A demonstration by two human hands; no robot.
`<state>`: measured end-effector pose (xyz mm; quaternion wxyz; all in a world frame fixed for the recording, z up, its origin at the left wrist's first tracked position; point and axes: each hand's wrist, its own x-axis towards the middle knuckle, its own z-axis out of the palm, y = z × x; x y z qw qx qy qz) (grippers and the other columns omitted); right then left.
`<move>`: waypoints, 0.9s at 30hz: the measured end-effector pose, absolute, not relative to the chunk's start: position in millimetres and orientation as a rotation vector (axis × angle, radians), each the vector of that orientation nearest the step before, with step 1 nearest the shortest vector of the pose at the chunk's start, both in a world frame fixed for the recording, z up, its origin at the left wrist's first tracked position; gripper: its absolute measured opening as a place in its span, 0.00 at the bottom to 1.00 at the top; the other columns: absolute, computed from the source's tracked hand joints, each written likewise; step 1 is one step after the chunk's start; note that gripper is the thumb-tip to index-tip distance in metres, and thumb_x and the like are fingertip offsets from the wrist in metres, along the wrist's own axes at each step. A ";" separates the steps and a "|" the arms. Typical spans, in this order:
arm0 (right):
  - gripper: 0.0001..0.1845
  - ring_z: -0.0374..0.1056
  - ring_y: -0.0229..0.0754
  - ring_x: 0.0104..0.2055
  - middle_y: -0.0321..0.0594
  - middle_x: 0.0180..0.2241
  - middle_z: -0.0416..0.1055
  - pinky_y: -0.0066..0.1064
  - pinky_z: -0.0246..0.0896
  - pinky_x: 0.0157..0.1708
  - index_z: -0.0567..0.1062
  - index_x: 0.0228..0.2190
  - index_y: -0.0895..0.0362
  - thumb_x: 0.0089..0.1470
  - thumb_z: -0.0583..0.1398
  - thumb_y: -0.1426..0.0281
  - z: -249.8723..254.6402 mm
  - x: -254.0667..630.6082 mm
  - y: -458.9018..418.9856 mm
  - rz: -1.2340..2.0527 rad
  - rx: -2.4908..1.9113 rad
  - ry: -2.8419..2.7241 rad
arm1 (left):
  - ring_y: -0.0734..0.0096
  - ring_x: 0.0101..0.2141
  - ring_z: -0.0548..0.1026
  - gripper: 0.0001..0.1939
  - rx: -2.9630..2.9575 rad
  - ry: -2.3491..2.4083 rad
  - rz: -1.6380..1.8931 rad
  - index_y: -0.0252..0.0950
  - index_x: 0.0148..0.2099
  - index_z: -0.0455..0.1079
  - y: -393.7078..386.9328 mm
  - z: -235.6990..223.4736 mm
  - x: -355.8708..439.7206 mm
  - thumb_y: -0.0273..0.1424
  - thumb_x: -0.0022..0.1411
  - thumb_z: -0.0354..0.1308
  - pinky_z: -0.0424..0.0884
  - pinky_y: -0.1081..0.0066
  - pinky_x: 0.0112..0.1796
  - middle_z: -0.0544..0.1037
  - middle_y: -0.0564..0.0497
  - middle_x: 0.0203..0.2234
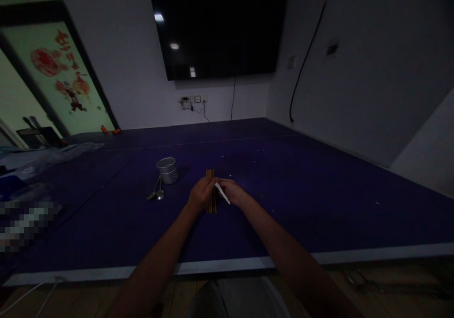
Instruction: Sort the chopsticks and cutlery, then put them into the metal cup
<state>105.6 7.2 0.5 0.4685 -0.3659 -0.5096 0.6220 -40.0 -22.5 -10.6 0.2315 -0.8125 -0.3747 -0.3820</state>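
Observation:
A bundle of brown chopsticks [211, 208] lies lengthwise on the purple surface, its ends showing above and below my left hand. My left hand [200, 192] is closed over the middle of the bundle. At its right side my right hand [234, 191] pinches a thin white strip [222, 194], which slants down from the bundle; its fingertips are partly hidden. To the left of my hands stands a silver metal cup [168, 171], upright. Beside its base rest two metal spoons [160, 195].
The purple surface [319, 204] has a pale front edge [227, 265] and small white scraps in the middle. Clear plastic wrapping [53, 159] lies at the left. A dark television [223, 29] hangs on the back wall above sockets [197, 99]. A black cable [301, 67] hangs at the right.

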 end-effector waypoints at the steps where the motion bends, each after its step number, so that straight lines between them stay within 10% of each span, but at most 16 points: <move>1: 0.10 0.68 0.36 0.23 0.40 0.25 0.75 0.25 0.62 0.23 0.77 0.30 0.60 0.46 0.61 0.66 -1.1 104.9 8.8 1.520 -0.881 -1.217 | 0.64 0.47 0.70 0.18 -2.239 -1.046 -1.043 0.35 0.53 0.66 -22.6 -10.2 -40.1 0.27 0.66 0.41 0.69 0.61 0.46 0.74 0.41 0.41; 27: 0.15 0.67 0.40 0.25 0.43 0.23 0.75 0.27 0.53 0.26 0.78 0.24 0.60 0.46 0.62 0.59 -23.4 107.0 28.7 0.306 -1.408 -1.737 | 0.44 0.49 0.63 0.18 -0.798 -2.468 -1.104 0.31 0.46 0.68 -39.9 12.6 -159.1 0.33 0.55 0.50 0.59 0.50 0.42 0.70 0.33 0.45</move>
